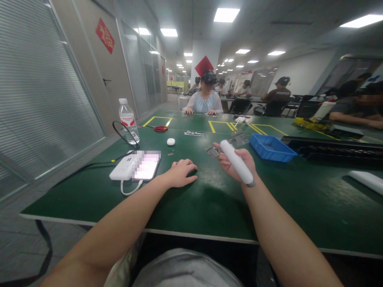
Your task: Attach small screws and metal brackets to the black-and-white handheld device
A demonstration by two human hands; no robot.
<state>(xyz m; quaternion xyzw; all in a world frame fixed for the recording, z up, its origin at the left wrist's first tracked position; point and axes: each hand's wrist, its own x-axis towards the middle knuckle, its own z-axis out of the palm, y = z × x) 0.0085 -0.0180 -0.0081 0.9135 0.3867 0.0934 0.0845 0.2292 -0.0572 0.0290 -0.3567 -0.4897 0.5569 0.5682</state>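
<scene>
My left hand [181, 173] rests palm down on the green table [191, 211], its fingers loosely apart and nothing in it. Raised above the tabletop, my right hand [249, 160] is closed around a white rounded bar [236, 162]. The bar tilts, its far end pointing up and left. Grey metal brackets [213, 151] stick out beyond the fingers near that end; whether they are joined to the bar, I cannot tell. Just past my left hand lie a few small rings [170, 154] and a white rounded case [170, 142].
On the left are a water bottle [128, 123], a white power bank [122, 167] and a phone [147, 165] with cables. A blue tray [272, 148] stands to the right. Red-handled scissors [160, 128] lie farther back. A person [205, 101] wearing a headset sits opposite.
</scene>
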